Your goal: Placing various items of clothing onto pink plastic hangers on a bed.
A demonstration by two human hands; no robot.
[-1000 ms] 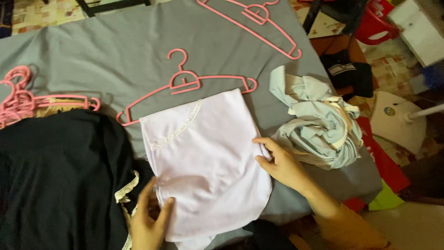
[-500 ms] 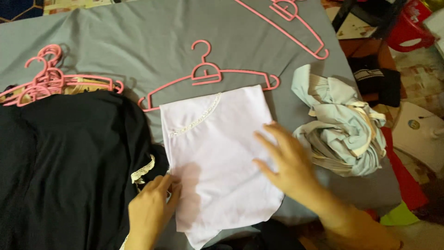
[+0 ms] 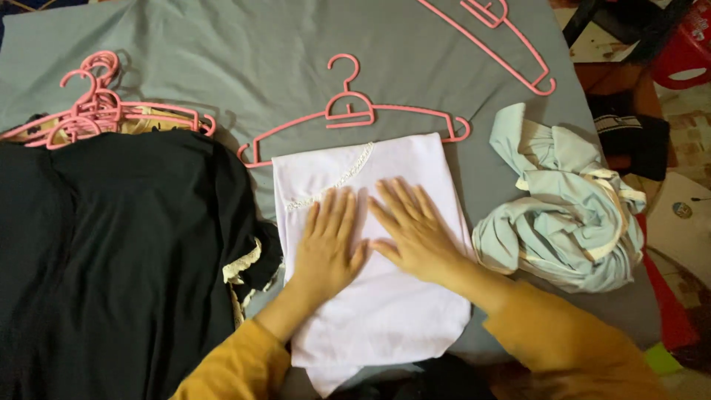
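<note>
A folded pale lilac garment (image 3: pixel 400 318) with a lace trim lies on the grey sheet (image 3: pixel 222 59). Both my hands press flat on its upper half, side by side. My left hand (image 3: pixel 328 244) has fingers spread toward the lace edge. My right hand (image 3: pixel 412 231) lies just right of it, fingers pointing up and left. Neither hand grips anything. A pink hanger (image 3: pixel 355 118) lies just beyond the garment's top edge.
A black garment (image 3: pixel 111 259) covers the left side, with a bunch of pink hangers (image 3: pixel 89 118) above it. A crumpled light blue garment (image 3: pixel 563 215) sits to the right. Another pink hanger (image 3: pixel 503 37) lies at the top. Red and dark items crowd the floor at right.
Both hands moved from the lilac garment's side edges onto its middle and now lie flat on it. The view shifted so everything sits further right and lower.
</note>
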